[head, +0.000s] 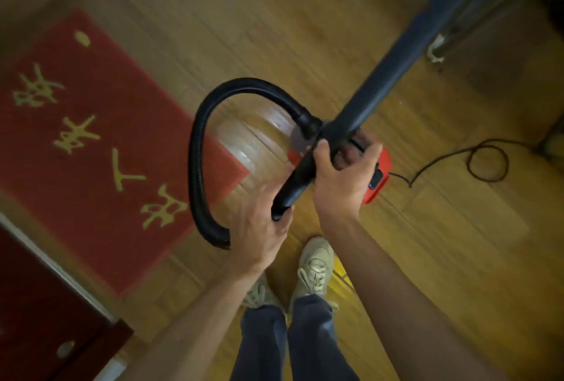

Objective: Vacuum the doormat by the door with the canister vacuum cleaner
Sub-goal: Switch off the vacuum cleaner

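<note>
Since the wand's working end runs out of the upper right of the frame, well away from the mat, I judge the step in hand to be bringing the vacuum round for the first pass.

The doormat fills the left of the frame: a flat red rectangle of short dense pile with gold characters, lying on the floor beside a dark red-brown panel at lower left that I take for the door. Just right of it the hose, black and ribbed, arches in a wide loop at centre.

My left hand, below centre, meets the lower tip of the black handle tube. Its fingers are smeared by motion, and I cannot tell whether they grip. My right hand has thumb and fingers wrapped round that smooth rigid tube where it joins the dark blue wand. The canister, glossy red plastic, sits directly beneath that hand, with a thin cord curling over the polished wood floor at right.

To do this well, I would swing the wand left without kinking the hose loop. Then I would draw long strokes along the pile, pinning a mat edge underfoot, since a thin mat may lift under suction.
</note>
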`<state>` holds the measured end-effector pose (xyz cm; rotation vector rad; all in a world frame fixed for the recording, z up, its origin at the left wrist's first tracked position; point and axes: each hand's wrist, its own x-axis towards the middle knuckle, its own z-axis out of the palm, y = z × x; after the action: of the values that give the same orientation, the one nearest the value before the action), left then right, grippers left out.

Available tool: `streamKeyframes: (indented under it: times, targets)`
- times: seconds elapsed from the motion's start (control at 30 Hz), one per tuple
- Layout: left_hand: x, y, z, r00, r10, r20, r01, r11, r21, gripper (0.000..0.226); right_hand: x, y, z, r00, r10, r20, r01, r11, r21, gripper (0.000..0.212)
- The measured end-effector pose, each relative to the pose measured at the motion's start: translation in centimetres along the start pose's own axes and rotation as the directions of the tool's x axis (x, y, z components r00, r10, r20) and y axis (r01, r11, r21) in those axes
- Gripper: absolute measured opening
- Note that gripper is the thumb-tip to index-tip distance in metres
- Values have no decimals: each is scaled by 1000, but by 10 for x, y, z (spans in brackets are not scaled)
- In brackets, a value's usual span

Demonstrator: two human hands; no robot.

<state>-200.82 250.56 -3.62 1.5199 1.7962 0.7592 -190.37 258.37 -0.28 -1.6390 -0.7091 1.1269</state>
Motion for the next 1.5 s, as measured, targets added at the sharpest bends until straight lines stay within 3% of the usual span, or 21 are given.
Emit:
streamKeyframes:
  times: [0.17,0.3,0.47,0.6,0.7,1.1,1.37,1.5]
  targets:
    - [2,33,36,937,88,339,-119,990,71,62,9,17,-82,928,230,-294,-184,967,173,32]
    - [-1,43,64,804,31,594,-129,984,123,63,1,40,-134,821,387,-419,-335,922,194,33]
    - [-8,45,95,628,-79,774,-81,983,166,57,-4,79,-170,652,550,-522,-504,828,244,38]
    - [-8,43,113,508,-146,849,-120,964,237,67,-4,108,-183,528,613,-588,-609,755,242,43]
    - [-6,40,121,439,-185,879,-138,953,269,66,-8,119,-188,484,635,-603,-630,731,263,45]
    - [17,10,125,269,-209,940,-211,940,269,68,-22,148,-174,434,612,-661,-704,689,175,52]
    - [63,-28,120,126,-289,949,-229,922,311,76,-21,167,-131,334,657,-676,-697,655,292,52]
    - [77,-48,123,87,-312,946,-320,891,323,66,-20,190,-115,335,685,-647,-723,627,289,52]
